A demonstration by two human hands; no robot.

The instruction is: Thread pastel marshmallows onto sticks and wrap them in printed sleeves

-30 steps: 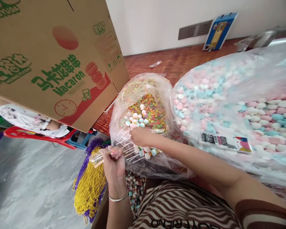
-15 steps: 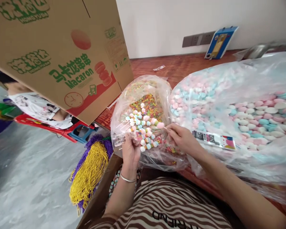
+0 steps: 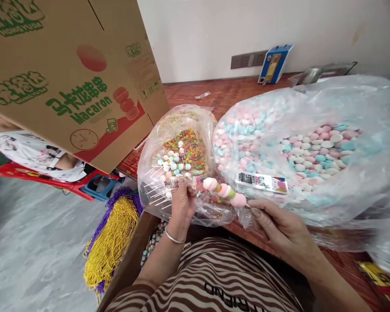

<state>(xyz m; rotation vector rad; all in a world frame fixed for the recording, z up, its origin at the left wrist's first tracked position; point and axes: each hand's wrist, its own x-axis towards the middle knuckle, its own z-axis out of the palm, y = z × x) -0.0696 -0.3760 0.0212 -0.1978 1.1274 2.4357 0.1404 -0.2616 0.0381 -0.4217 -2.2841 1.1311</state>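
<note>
My left hand is closed, its fingers pinching a small clear printed wrapper. In my right hand, thumb and fingers grip the stick end of a candy skewer with pink, white and green-orange pieces. The skewer points left, its far end at the wrapper's right side; whether the tip is inside, I cannot tell. Several finished skewers with white sticks lie beyond my left hand, on an open plastic bag of colourful ring candies.
A large clear bag of pastel candies fills the right side, with a printed strip on it. A tall carton stands left. Below are an open box and yellow tassels. A person sits behind the carton.
My right hand has moved right and toward me, and the skewer now stretches out between both hands. My left hand stays among the skewers. The view has shifted to the right.
</note>
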